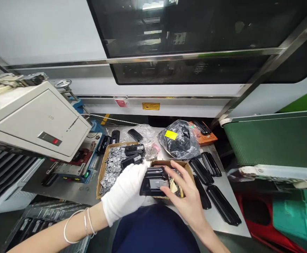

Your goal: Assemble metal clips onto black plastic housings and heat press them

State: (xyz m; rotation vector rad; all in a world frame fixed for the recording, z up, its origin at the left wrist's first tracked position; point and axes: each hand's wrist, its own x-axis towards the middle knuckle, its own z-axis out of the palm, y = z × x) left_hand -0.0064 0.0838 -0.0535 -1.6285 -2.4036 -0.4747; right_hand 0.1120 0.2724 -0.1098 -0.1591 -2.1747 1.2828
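Note:
My left hand, in a white glove, holds a black plastic housing from its left side, low over the metal table. My bare right hand rests its fingers on the housing's right part, where a grey metal insert sits. Right behind them is a small cardboard box with small parts. A larger cardboard tray full of small grey metal pieces lies to the left, with two black housings on it.
Long black plastic covers lie on the table to the right. A bag of black parts with a yellow label sits behind. A beige machine overhangs the left side, a green conveyor is on the right.

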